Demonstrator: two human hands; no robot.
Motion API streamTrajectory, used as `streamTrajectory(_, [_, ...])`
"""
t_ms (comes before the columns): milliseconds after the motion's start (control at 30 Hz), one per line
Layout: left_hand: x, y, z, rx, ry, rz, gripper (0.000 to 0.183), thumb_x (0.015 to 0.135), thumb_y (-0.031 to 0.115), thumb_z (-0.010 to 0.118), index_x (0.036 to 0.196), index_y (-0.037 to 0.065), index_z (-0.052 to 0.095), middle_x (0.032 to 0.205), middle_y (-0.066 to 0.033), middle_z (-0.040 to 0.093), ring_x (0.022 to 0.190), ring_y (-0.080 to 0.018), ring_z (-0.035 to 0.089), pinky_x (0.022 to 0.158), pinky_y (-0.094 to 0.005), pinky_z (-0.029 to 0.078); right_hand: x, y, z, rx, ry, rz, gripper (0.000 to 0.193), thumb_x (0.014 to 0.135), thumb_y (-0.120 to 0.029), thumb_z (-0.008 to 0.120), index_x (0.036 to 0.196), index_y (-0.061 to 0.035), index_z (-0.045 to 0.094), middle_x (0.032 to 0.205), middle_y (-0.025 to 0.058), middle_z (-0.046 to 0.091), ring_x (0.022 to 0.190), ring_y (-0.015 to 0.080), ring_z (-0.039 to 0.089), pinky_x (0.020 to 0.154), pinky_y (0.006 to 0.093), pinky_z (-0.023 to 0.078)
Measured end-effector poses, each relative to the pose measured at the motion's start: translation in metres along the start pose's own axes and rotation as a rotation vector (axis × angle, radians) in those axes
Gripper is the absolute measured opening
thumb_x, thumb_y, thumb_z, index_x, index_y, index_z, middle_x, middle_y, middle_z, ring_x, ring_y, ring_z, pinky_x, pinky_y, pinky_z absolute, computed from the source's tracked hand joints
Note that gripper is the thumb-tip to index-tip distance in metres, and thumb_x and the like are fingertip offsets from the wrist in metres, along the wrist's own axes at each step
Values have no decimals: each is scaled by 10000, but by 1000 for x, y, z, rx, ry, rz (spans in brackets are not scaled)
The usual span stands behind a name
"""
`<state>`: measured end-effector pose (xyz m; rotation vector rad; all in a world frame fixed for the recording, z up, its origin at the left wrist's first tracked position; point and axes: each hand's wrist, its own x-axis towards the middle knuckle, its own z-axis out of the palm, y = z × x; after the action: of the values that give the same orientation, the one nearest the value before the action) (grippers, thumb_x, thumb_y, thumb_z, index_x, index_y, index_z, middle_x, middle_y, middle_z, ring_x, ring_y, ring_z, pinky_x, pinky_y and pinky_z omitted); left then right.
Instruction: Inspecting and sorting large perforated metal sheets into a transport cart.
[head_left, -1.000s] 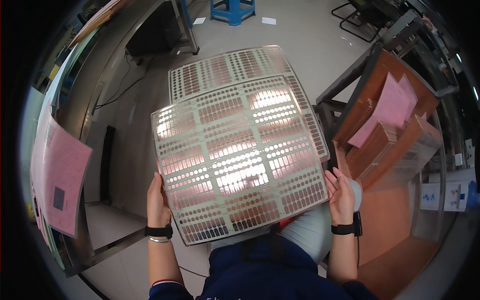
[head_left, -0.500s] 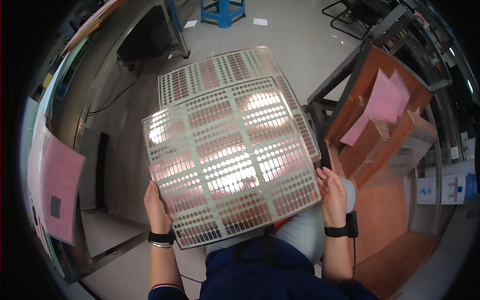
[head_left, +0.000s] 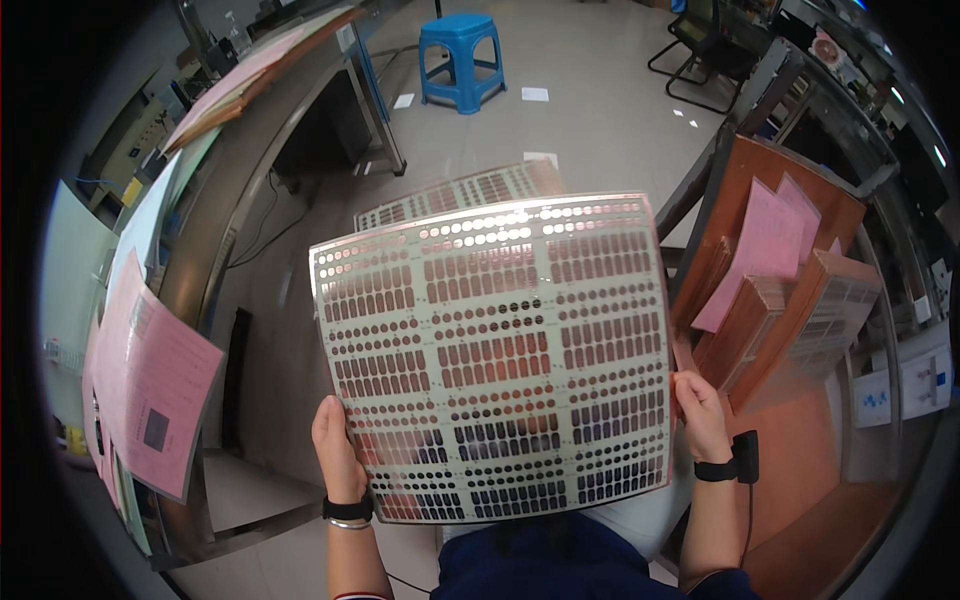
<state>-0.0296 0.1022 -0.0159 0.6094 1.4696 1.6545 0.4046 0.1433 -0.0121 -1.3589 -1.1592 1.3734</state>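
Note:
A large thin circuit board panel [head_left: 495, 350], pale green with rows of coppery round and oblong pads, is held up before me, its upper part catching the light. My left hand [head_left: 338, 450] grips its left edge near the lower corner, thumb at the rim. My right hand [head_left: 703, 415] closes on the right edge, lower down, with fingers behind the panel. A second similar panel [head_left: 460, 193] shows behind the upper edge of the first; most of it is hidden.
On the right, a brown slanted rack [head_left: 790, 190] holds stacks of panels [head_left: 745, 325] and pink sheets [head_left: 760, 245]. A metal bench [head_left: 215, 270] with a hanging pink sheet [head_left: 160, 400] runs along the left. Ahead are a blue stool [head_left: 462, 65] and a dark chair [head_left: 708, 50].
The held panel has tilted up and shifted right, covering more of the panel behind it. My right fingers have gone from spread to closed on its edge. My view has tipped upward.

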Motion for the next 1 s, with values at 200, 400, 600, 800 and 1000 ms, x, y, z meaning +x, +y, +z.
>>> streamTrajectory(200, [-17,55,30,-148,-42,163,197,922,248,560,897,53,557,879,1,593,801,-62,531,734,-262,448,14,-31,-15,173,43,-416,137,918,-175,555,1008,-71,546,984,-11,577,867,89,533,768,249,434])
streamTrajectory(400, [19,78,35,473,-514,1068,225,765,131,713,941,20,628,900,-50,642,783,-168,551,728,-280,432,74,-35,-56,433,272,-213,334,963,-215,436,1239,-32,477,1205,40,528,1090,151,506,944,286,398])
streamTrajectory(600, [-2,71,74,620,-402,797,308,681,-93,653,951,49,689,1010,-96,677,863,-201,631,771,-301,479,69,-34,-28,690,133,-193,350,966,-227,419,1252,-30,465,1228,46,515,1108,156,497,952,287,392])
streamTrajectory(800, [-10,49,99,572,-432,750,308,698,29,702,1005,36,672,1110,-125,638,981,-244,622,869,-321,470,42,-27,-10,781,31,-170,366,969,-239,402,1264,-28,454,1251,52,501,1126,160,487,961,288,386])
streamTrajectory(1000, [-26,25,116,78,-393,283,525,796,12,642,1281,-36,445,1213,-177,559,1080,-207,569,916,-317,459,18,-12,-4,844,-25,-122,383,972,-251,385,1277,-27,442,1274,57,488,1144,164,478,970,289,380])
